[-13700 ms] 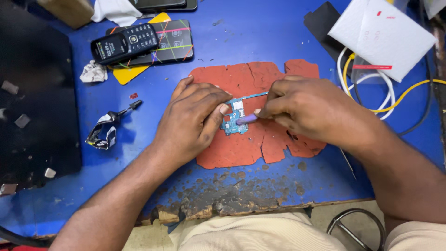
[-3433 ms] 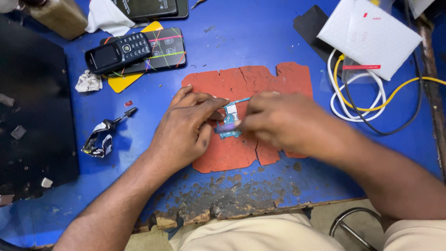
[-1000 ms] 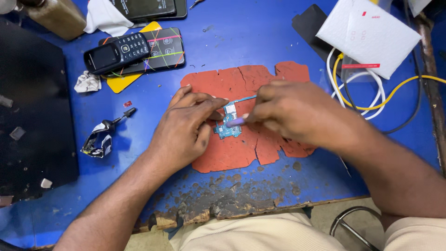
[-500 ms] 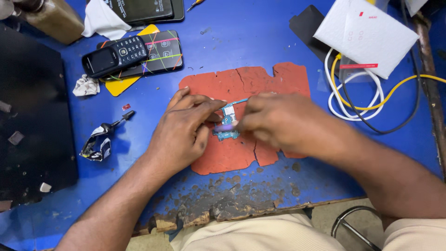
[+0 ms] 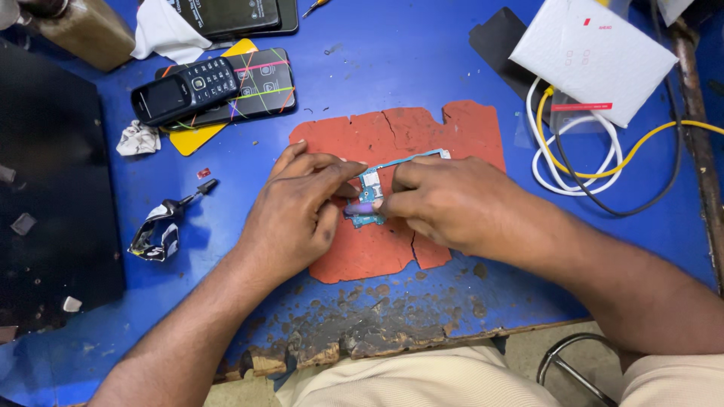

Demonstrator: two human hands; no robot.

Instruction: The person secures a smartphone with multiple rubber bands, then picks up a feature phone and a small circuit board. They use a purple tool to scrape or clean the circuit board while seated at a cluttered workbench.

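A: Two hands met over the red mat [image 5: 392,249] at the middle of the blue table [image 5: 392,60]. What did each one hold?

B: Left hand [image 5: 298,207] lay palm down, fingers curled, thumb and forefinger pinched on the left edge of the small circuit board [image 5: 369,197]. Right hand [image 5: 445,203] was closed around a thin tool [image 5: 360,206] with a purple grip, held low against the board. The tool's tip could not be made out.

A: Where was the board?

B: On the mat, between the two hands, touching both. A thin pale strip ran from it toward the far right, past the right knuckles.

A: State of the mat?

B: Cracked in several places, near edge ragged. The table's near edge was worn through to bare wood.

A: Surroundings?

B: Far left: a black keypad phone [image 5: 185,90] rested on a flat phone screen [image 5: 256,83], with a yellow card beneath. Left: a crumpled tissue [image 5: 138,139] and a bit of crushed foil [image 5: 157,237]. Far right: a white box [image 5: 592,56] over coiled white and yellow cables [image 5: 573,162], well apart from the hands.
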